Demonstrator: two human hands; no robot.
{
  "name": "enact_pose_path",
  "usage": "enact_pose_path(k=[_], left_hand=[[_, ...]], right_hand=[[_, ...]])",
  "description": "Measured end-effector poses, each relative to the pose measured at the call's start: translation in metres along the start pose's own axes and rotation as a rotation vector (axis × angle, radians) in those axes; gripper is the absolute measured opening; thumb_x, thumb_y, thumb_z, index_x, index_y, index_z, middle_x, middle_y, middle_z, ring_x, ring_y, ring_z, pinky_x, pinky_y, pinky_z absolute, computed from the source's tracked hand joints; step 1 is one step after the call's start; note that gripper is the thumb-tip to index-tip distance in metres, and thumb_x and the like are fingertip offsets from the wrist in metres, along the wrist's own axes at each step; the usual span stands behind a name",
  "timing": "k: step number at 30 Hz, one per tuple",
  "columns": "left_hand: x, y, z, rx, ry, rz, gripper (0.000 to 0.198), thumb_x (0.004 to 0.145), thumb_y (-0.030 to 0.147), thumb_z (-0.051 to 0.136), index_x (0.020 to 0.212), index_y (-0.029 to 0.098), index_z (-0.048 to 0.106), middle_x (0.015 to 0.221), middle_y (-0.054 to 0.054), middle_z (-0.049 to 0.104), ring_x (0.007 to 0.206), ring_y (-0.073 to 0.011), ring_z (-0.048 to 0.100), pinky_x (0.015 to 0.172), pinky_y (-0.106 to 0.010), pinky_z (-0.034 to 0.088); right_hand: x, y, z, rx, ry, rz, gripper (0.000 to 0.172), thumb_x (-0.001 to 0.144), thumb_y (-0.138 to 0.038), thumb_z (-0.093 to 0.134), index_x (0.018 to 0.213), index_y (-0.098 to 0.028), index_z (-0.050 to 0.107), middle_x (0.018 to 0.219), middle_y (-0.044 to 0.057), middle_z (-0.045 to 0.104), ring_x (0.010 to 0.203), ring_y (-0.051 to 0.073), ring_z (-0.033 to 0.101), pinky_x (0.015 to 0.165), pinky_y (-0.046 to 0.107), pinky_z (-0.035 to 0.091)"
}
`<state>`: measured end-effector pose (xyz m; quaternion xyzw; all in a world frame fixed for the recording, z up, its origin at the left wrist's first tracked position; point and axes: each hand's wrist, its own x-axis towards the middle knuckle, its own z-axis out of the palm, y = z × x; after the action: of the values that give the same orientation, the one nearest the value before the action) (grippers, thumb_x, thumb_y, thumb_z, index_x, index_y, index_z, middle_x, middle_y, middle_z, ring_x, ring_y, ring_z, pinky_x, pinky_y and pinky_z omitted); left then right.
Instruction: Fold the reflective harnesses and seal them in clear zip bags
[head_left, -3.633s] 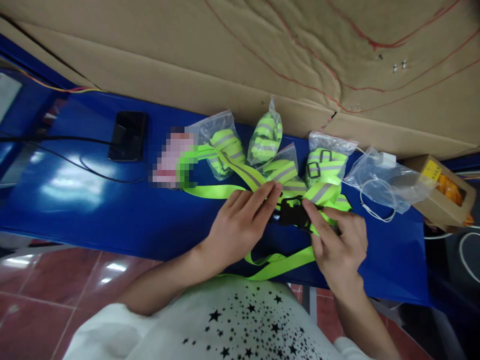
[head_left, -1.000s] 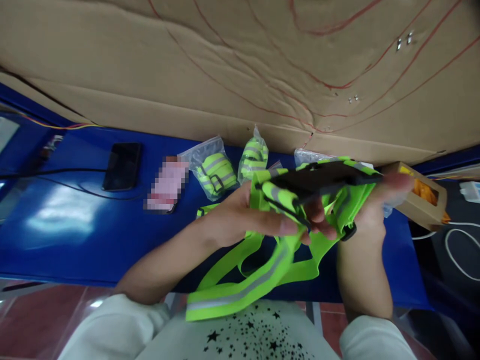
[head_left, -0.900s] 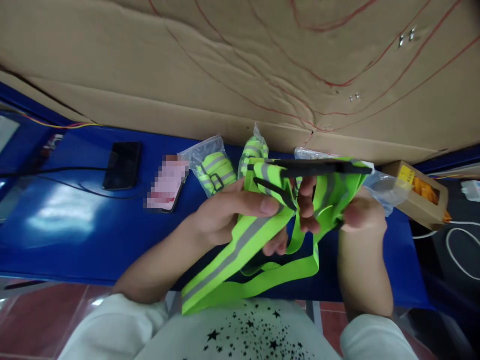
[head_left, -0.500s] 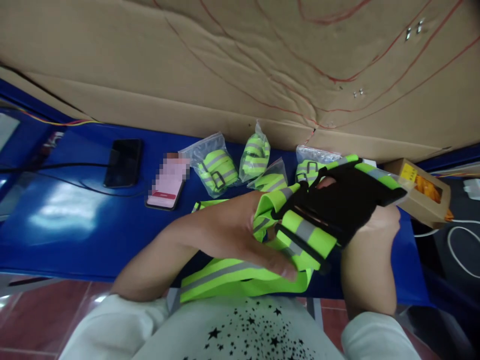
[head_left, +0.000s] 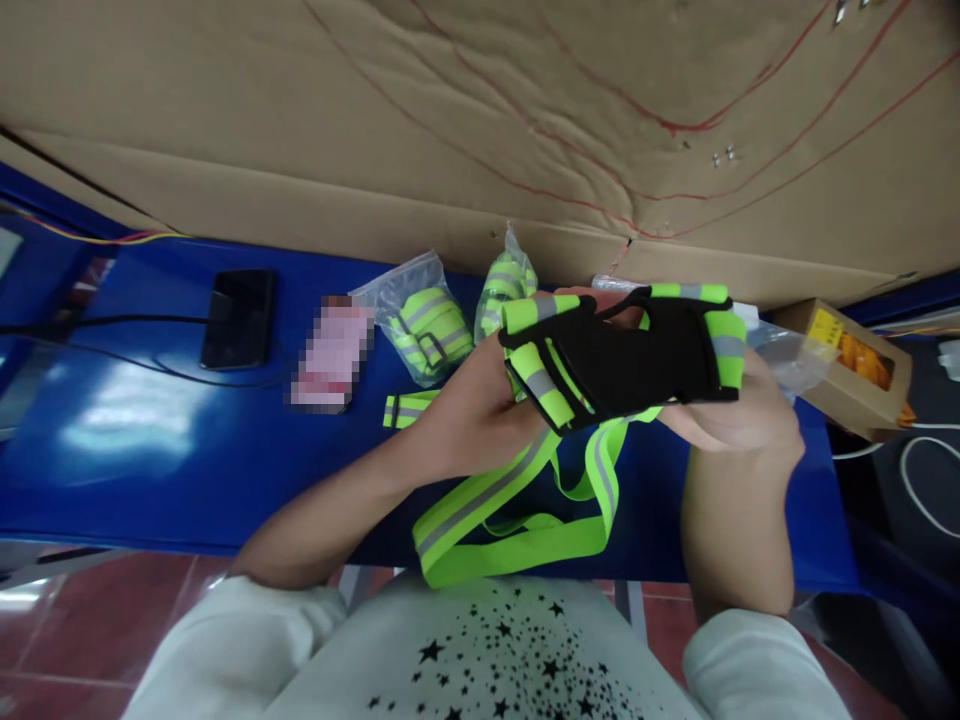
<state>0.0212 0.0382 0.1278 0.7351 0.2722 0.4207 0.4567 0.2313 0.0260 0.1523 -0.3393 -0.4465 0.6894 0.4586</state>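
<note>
I hold the reflective harness [head_left: 637, 360] up above the bench [head_left: 150, 480], its flat black panel facing me and tilted a little, with yellow-green bands along its ends and edges. My left grip [head_left: 487, 420] is closed around the panel's left end, fingers tucked behind it. My right grip [head_left: 754, 405] sits against the back of the right end — the panel covers those fingers, so I cannot tell how far they are closed. Below the panel, a long yellow-green strap [head_left: 517, 555] with a grey stripe hangs in a loop near the bench's front edge. Beyond my left forearm lie a blurred-out phone [head_left: 330, 360] and, farther left, a dark device [head_left: 238, 318] with a black cable. Two clear bags of rolled straps, a near one [head_left: 431, 330] and a far one [head_left: 510, 280], rest toward the cardboard wall [head_left: 300, 150]; to my right stands a windowed box [head_left: 847, 370] — orange contents showing.
</note>
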Motion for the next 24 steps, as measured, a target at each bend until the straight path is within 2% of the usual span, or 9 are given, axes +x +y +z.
enact_pose_path(k=[3, 5, 8, 13, 16, 18, 19, 21, 24], left_hand=[[0.001, 0.000, 0.001, 0.087, -0.047, 0.044, 0.048, 0.090, 0.042, 0.075, 0.135, 0.025, 0.067, 0.132, -0.009, 0.072, 0.129, -0.0318, 0.065, 0.114, -0.050, 0.052], [0.004, 0.002, 0.003, 0.141, -0.034, 0.001, 0.054, 0.087, 0.043, 0.079, 0.135, 0.023, 0.066, 0.133, -0.010, 0.072, 0.131, -0.0312, 0.064, 0.117, -0.049, 0.050], [0.007, 0.002, 0.006, 0.148, 0.022, -0.094, 0.055, 0.083, 0.040, 0.083, 0.133, 0.022, 0.067, 0.134, -0.009, 0.072, 0.132, -0.0298, 0.064, 0.120, -0.050, 0.047], [0.009, -0.001, 0.011, -0.139, 0.012, -0.177, 0.044, 0.083, 0.034, 0.083, 0.123, 0.023, 0.071, 0.128, -0.004, 0.075, 0.122, -0.0271, 0.069, 0.114, -0.049, 0.052], [0.010, -0.004, 0.011, -0.228, 0.020, -0.275, 0.038, 0.083, 0.035, 0.082, 0.117, 0.022, 0.073, 0.120, -0.003, 0.077, 0.116, -0.0272, 0.071, 0.109, -0.049, 0.055], [0.011, -0.007, 0.011, -0.267, 0.011, -0.275, 0.037, 0.083, 0.036, 0.082, 0.116, 0.021, 0.074, 0.115, -0.004, 0.077, 0.113, -0.0268, 0.071, 0.106, -0.047, 0.056], [0.011, -0.010, 0.011, -0.283, -0.010, -0.257, 0.037, 0.083, 0.036, 0.081, 0.117, 0.021, 0.073, 0.115, -0.005, 0.077, 0.112, -0.0267, 0.072, 0.105, -0.047, 0.056], [0.011, -0.015, 0.012, -0.295, -0.081, -0.214, 0.039, 0.083, 0.036, 0.081, 0.117, 0.021, 0.073, 0.114, -0.005, 0.077, 0.110, -0.0270, 0.072, 0.104, -0.047, 0.056], [0.011, -0.020, 0.013, -0.266, -0.203, -0.186, 0.039, 0.081, 0.038, 0.083, 0.113, 0.019, 0.074, 0.112, -0.006, 0.077, 0.109, -0.0278, 0.071, 0.104, -0.048, 0.056]], right_hand=[[0.003, -0.003, 0.012, 0.020, 0.058, 0.005, 0.057, 0.062, -0.041, 0.096, 0.115, -0.031, 0.076, 0.143, 0.003, 0.065, 0.138, 0.027, 0.058, 0.110, 0.033, 0.056], [0.006, -0.002, 0.019, 0.039, 0.070, 0.004, 0.062, 0.061, -0.039, 0.097, 0.118, -0.032, 0.073, 0.144, 0.002, 0.064, 0.140, 0.027, 0.056, 0.110, 0.034, 0.056], [0.007, 0.004, 0.023, 0.007, 0.051, -0.025, 0.064, 0.066, -0.038, 0.093, 0.125, -0.032, 0.071, 0.147, 0.002, 0.062, 0.141, 0.027, 0.055, 0.112, 0.037, 0.055], [0.008, 0.010, 0.015, -0.266, 0.017, -0.158, 0.045, 0.086, -0.034, 0.079, 0.130, -0.036, 0.068, 0.157, -0.004, 0.053, 0.147, 0.026, 0.049, 0.124, 0.043, 0.043], [0.005, 0.001, 0.009, -0.601, 0.142, -0.317, 0.073, 0.082, -0.030, 0.085, 0.146, -0.044, 0.054, 0.162, -0.004, 0.044, 0.147, 0.028, 0.048, 0.126, 0.045, 0.041], [-0.001, -0.009, 0.007, -0.837, 0.194, -0.429, 0.091, 0.076, -0.029, 0.090, 0.152, -0.049, 0.045, 0.167, -0.006, 0.035, 0.151, 0.030, 0.042, 0.125, 0.045, 0.042], [-0.004, -0.013, 0.007, -0.956, 0.174, -0.449, 0.091, 0.077, -0.029, 0.090, 0.153, -0.049, 0.045, 0.167, -0.006, 0.034, 0.152, 0.031, 0.040, 0.126, 0.045, 0.040], [-0.012, -0.020, 0.006, -1.144, 0.089, -0.412, 0.076, 0.082, -0.028, 0.085, 0.149, -0.046, 0.054, 0.159, -0.003, 0.047, 0.149, 0.031, 0.045, 0.128, 0.046, 0.038], [-0.018, -0.023, 0.006, -1.151, 0.063, -0.345, 0.045, 0.087, -0.030, 0.081, 0.130, -0.040, 0.072, 0.129, 0.001, 0.072, 0.125, 0.030, 0.065, 0.119, 0.048, 0.047]])
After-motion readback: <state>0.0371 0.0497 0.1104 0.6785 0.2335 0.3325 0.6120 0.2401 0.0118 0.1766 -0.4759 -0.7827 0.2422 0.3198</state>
